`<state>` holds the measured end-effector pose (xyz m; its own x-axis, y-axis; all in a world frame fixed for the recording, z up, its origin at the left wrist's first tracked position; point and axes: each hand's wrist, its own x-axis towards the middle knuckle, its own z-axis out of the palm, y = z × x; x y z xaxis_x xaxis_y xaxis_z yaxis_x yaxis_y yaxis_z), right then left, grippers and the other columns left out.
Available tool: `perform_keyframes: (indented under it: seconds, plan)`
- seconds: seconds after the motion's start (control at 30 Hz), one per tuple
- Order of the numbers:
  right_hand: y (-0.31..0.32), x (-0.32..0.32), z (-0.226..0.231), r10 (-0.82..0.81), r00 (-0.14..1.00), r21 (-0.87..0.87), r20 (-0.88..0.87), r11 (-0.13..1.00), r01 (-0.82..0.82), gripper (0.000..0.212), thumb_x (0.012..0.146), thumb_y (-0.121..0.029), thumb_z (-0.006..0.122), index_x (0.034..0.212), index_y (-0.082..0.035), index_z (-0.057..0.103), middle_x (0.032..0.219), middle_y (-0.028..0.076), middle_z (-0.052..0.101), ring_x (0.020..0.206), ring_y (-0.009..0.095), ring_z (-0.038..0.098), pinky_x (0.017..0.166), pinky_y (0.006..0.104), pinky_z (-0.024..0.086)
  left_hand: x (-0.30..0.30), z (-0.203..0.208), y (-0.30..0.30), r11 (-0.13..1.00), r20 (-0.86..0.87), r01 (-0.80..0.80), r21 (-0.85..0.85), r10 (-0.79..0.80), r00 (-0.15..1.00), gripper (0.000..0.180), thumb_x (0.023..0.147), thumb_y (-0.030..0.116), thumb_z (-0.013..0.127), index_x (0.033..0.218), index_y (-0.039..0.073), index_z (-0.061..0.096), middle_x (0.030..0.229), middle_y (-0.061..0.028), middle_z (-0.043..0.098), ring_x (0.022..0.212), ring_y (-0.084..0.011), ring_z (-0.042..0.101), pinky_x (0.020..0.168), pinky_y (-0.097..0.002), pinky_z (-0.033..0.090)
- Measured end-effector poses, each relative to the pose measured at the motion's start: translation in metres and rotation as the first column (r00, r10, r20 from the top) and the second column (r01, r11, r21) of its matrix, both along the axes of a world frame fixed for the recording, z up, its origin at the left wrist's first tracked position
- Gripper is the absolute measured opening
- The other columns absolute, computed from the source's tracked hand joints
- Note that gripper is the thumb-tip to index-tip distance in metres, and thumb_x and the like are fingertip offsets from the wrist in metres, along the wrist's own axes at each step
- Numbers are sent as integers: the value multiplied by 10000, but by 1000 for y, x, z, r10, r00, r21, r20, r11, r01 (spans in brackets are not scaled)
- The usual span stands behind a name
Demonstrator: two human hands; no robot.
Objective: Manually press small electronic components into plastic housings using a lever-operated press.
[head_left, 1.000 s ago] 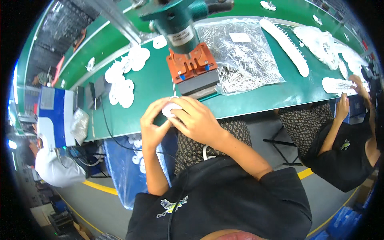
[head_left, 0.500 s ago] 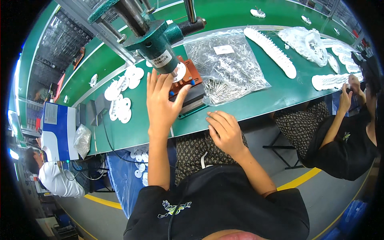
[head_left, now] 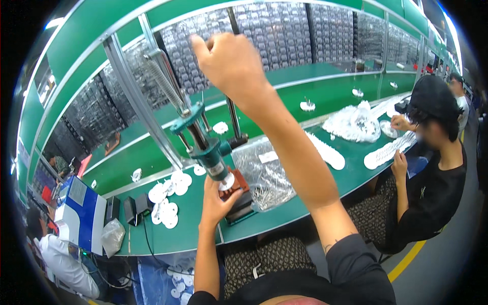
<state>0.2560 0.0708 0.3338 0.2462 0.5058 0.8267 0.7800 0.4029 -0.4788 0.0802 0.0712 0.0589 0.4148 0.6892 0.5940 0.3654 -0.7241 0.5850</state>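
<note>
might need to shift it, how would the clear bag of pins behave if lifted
The clear bag would probably sag, since its film looks thin and wrinkled. It may feel heavy for its size, given the many metallic pins it holds.

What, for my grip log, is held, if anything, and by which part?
Cannot tell: the left hand is at the edge of the white disc, the curled right hand lines up with the metal rod; both grips unclear.

We log our right hand (head_left: 231, 63) raised high, fingers curled, right forearm (head_left: 297, 157) slanting up and leftward. Our left hand (head_left: 216, 203) sits lower, thumb spread from partly hidden fingers, left forearm (head_left: 206, 256) near upright.
</note>
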Motion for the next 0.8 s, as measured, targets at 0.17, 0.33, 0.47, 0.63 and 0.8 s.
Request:
perform_keyframes:
  seconds: [0.17,0.33,0.47,0.63,0.8]
  plan:
    - [-35,0,-36,327,932,280,-157,919,-276,419,981,-256,557,653,6,564,593,203,525,491,333,530,527,451,412,-23,-8,5,999,-112,-36,-40,31,993,634,755,253,796,1310,42,576,1391,-189,500,1347,-373,440,1075,-425,411]
    - [-112,8,-174,366,923,578,119,730,-364,362,1009,-138,399,725,11,566,799,116,620,628,187,574,726,398,532,-9,-5,0,992,-71,-79,-103,72,995,614,739,213,764,1300,54,571,1453,-191,473,1404,-386,390,1092,-450,414]
    - [-131,6,-235,480,877,637,2,676,-371,355,960,-176,443,665,-24,570,809,132,650,747,272,688,816,471,548,5,-9,-3,987,-60,-152,-45,149,987,617,730,175,756,1307,61,567,1449,-190,479,1384,-377,415,1067,-441,442]
    - [-110,9,-150,488,872,562,-48,735,-380,295,954,-164,461,1137,45,563,1217,231,596,1180,332,583,1036,484,421,15,-9,-3,950,-27,-284,129,289,957,554,694,97,763,1221,39,602,1335,-180,571,1253,-382,530,1025,-447,464]
    - [-75,1,-164,587,802,473,-110,741,-477,523,841,-9,547,1330,50,369,1387,288,474,1302,355,486,1124,477,346,8,-11,-20,849,64,-359,387,363,929,436,704,123,790,1096,0,643,1196,-165,645,1151,-371,593,1043,-474,451]
